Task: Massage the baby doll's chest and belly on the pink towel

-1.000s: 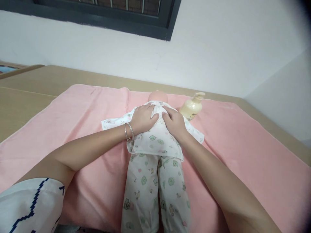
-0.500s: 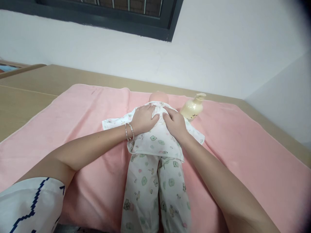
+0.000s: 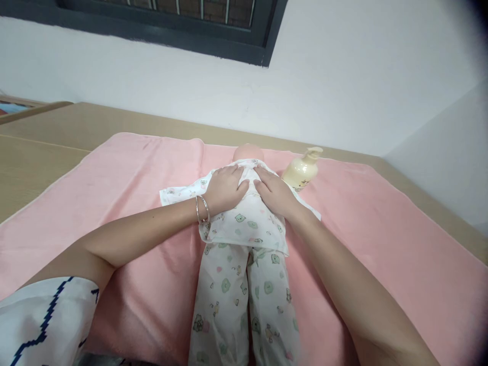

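Observation:
A baby doll lies stretched out on a pink blanket (image 3: 145, 162), its bald head (image 3: 248, 152) at the far end. It wears a white printed top (image 3: 247, 223) and matching trousers (image 3: 224, 305). My left hand (image 3: 225, 188) rests flat on the upper left of the top, fingers extended and thumb toward the middle. On the upper right, my right hand (image 3: 276, 190) lies flat too, with its fingers pointing up toward the doll's neck. Neither hand grips anything. Two thin bangles (image 3: 203, 209) circle my left wrist. The doll's feet are out of view.
A pale yellow pump bottle (image 3: 302, 169) stands on the blanket, just beyond my right hand. Under the blanket is a wooden surface (image 3: 49, 122) that meets a white wall (image 3: 171, 86). A dark window frame (image 3: 229, 46) is above.
My right hand has flattened slightly, its fingers straighter on the doll's top. My left hand stays in nearly the same spot.

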### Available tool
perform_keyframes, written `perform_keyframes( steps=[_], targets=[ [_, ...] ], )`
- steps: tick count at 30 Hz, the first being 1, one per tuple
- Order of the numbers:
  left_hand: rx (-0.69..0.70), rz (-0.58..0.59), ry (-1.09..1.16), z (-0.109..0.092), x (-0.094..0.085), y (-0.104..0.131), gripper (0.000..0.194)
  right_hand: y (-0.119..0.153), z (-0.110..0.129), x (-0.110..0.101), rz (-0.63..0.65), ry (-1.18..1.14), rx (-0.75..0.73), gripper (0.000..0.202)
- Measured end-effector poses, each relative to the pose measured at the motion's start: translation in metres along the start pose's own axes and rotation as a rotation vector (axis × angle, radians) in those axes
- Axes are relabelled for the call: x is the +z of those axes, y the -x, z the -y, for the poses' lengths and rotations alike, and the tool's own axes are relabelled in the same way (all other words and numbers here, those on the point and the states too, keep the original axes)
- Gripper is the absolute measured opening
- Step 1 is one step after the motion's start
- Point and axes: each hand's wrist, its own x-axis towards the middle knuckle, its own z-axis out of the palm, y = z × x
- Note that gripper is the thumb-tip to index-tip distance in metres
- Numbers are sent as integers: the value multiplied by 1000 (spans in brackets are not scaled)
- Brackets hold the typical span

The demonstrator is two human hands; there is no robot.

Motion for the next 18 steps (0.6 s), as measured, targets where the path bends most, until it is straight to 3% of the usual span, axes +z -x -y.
perform_keyframes(
  steps=[6, 14, 18],
  targets=[
    [31, -32, 35, -1, 4, 4, 47, -1, 2, 0, -18, 34, -19, 52],
    [-135, 91, 184, 7, -5, -11, 41, 11, 43, -4, -57, 278, 223, 31],
    [-87, 65, 117, 0, -9, -7, 35, 12, 43, -6, -34, 267, 220, 28]
  ],
)
